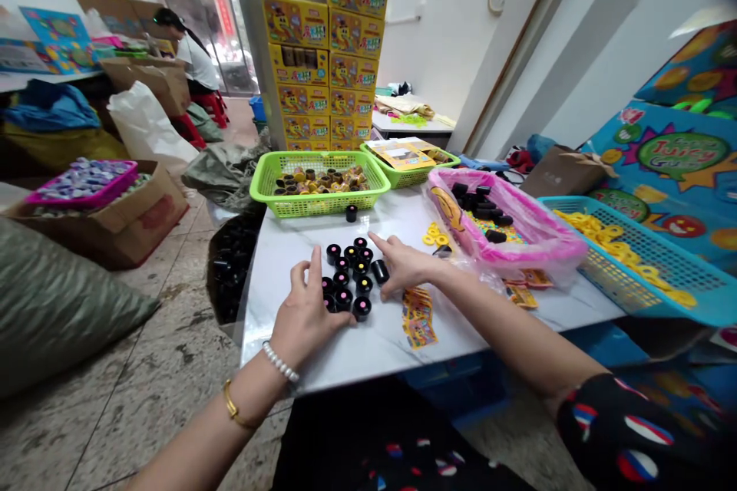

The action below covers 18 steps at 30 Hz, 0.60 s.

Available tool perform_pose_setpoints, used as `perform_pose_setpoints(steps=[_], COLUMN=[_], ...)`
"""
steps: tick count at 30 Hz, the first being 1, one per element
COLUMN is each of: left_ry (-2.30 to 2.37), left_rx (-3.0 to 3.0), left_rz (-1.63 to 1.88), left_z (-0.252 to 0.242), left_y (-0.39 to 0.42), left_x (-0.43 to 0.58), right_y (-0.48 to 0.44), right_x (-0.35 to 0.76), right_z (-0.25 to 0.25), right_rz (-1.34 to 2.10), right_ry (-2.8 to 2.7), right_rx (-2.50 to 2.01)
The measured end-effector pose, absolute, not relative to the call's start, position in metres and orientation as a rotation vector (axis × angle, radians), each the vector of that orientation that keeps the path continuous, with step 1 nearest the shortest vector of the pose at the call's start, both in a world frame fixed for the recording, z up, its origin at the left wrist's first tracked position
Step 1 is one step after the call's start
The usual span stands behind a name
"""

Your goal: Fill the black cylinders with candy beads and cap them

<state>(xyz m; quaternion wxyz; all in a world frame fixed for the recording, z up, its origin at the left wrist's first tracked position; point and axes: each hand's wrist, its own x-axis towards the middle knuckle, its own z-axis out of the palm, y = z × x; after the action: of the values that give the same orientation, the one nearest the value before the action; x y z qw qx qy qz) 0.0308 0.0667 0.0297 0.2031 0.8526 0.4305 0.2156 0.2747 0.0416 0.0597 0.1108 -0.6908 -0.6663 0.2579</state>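
Note:
Several small black round caps [348,276] with pink centres stand bunched together on a white marble table [368,345]. My left hand [303,313] rests at the left side of the bunch, fingers stretched upward and apart, touching the caps. My right hand [401,265] lies at the right side, index finger pointing toward the bunch, with one black cap on its side [380,271] against its fingers. Neither hand grips anything. One lone cap [351,212] stands farther back. Yellow sticker strips [418,316] lie just under my right wrist.
A green basket [319,182] of rolls stands at the back, a second green basket [410,159] beside it. A pink bag-lined tray [507,226] and a blue basket [645,261] of yellow rings sit right. Yellow boxes [328,61] are stacked behind. A seated person [193,54] works far left.

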Motion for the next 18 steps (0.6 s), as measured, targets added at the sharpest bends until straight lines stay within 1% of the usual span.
perform_pose_setpoints(steps=[5,10,18], left_ry=[1.099,1.056,0.880], left_rx=[2.488,2.441,2.255], left_rz=[0.739,0.730,0.664], left_z=[0.019,0.010,0.013], left_y=[0.055,0.060,0.099], left_x=[0.026,0.032,0.052], right_y=[0.029,0.021,0.037], right_x=[0.273,0.254,0.253], right_z=[0.054,0.034,0.026], right_rz=[0.682,0.712,0.626], right_ry=[-1.999,-1.913,-2.104], right_rx=[-1.847,-1.746,-1.585])
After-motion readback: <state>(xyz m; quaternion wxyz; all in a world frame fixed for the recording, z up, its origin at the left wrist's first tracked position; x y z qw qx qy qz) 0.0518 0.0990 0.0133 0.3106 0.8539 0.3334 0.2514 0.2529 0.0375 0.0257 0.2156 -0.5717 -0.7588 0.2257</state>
